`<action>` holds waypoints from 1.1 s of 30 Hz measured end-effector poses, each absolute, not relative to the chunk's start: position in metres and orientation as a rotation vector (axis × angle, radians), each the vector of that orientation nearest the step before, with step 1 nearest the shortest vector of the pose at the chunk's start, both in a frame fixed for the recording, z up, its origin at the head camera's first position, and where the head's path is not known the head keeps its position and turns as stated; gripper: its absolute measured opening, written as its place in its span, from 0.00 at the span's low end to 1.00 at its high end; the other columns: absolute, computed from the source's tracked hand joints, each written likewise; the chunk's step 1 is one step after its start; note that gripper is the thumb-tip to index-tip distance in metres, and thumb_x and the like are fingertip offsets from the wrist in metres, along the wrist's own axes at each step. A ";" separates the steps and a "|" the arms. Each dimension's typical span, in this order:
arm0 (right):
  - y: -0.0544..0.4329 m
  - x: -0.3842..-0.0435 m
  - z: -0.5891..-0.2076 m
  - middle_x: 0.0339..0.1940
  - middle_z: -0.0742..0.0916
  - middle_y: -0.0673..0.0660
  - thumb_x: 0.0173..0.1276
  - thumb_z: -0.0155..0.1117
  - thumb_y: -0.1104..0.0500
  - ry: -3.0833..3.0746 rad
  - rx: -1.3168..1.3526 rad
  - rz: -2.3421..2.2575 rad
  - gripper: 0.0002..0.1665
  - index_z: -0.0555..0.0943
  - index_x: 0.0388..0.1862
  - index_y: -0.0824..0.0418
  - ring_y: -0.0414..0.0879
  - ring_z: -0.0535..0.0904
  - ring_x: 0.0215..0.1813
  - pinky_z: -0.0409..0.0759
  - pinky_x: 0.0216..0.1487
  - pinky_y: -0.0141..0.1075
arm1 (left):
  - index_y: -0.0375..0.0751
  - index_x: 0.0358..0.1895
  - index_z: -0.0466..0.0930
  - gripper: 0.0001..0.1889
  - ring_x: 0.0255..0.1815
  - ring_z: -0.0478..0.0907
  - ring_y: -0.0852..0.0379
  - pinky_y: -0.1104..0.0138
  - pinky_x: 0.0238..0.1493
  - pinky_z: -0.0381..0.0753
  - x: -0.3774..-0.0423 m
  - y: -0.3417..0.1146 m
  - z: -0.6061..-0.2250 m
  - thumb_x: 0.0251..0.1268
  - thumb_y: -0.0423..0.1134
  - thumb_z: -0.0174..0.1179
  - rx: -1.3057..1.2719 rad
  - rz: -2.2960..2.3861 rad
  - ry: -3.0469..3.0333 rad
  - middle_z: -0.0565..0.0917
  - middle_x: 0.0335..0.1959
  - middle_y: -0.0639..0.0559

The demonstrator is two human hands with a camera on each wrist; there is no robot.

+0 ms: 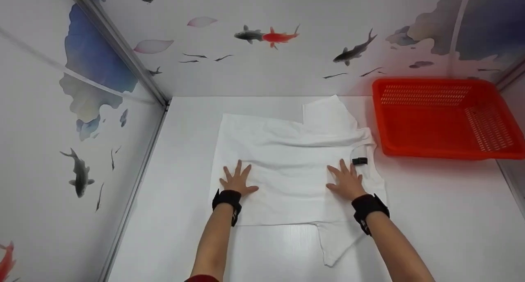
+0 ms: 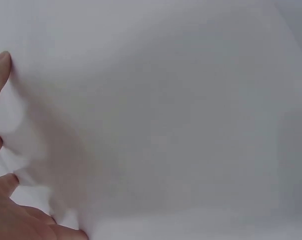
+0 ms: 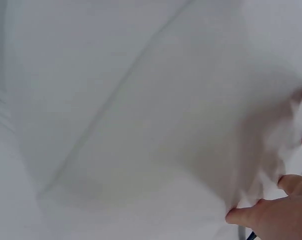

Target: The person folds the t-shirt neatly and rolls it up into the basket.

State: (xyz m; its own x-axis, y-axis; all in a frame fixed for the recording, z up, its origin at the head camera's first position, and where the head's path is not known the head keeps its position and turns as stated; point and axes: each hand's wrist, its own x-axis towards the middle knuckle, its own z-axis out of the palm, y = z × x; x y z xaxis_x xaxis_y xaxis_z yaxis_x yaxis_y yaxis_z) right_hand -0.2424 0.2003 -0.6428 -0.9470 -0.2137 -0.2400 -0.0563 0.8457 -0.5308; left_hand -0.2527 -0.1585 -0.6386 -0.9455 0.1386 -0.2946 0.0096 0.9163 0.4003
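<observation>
A white T-shirt point(image 1: 283, 171) lies spread sideways on the white table, its neck to the right and its hem to the left. One sleeve point(image 1: 328, 113) points to the back, the other point(image 1: 334, 241) to the front. Inside the neckline shows a small black label point(image 1: 359, 161). My left hand point(image 1: 237, 181) rests on the cloth near the hem with fingers spread. Near the neckline, my right hand point(image 1: 346, 182) lies on the shirt, its fingers also spread. Soft creases run across the shirt between and beyond the hands. Both wrist views show fingertips touching white fabric.
A red plastic basket point(image 1: 422, 148) with slotted walls stands at the back right, close to the shirt's neck end. Printed wall panels point(image 1: 262, 68) with fish border the table point(image 1: 180, 183) at the back and left.
</observation>
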 end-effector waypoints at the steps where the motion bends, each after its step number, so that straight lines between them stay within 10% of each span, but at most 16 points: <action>1: 0.200 -0.244 -0.642 0.75 0.52 0.78 0.68 0.63 0.54 2.729 -0.201 -0.774 0.37 0.65 0.72 0.65 0.81 0.40 0.71 0.44 0.60 0.77 | 0.45 0.75 0.61 0.42 0.72 0.35 0.20 0.26 0.61 0.48 -0.255 -0.158 -0.637 0.59 0.52 0.68 0.100 0.572 2.743 0.48 0.78 0.40; 14: 0.229 -0.227 -0.630 0.71 0.62 0.79 0.66 0.64 0.63 2.899 -0.277 -0.850 0.30 0.71 0.67 0.70 0.79 0.52 0.70 0.51 0.59 0.77 | 0.39 0.74 0.60 0.42 0.70 0.39 0.17 0.23 0.58 0.46 -0.236 -0.177 -0.635 0.60 0.51 0.67 0.236 0.697 2.837 0.50 0.76 0.31; 33: 0.281 -0.162 -0.650 0.75 0.57 0.75 0.68 0.62 0.46 2.835 -0.171 -0.665 0.41 0.64 0.73 0.66 0.72 0.46 0.74 0.42 0.62 0.76 | 0.30 0.72 0.61 0.46 0.72 0.37 0.20 0.28 0.64 0.41 -0.189 -0.204 -0.654 0.54 0.50 0.71 0.334 0.791 2.808 0.50 0.74 0.25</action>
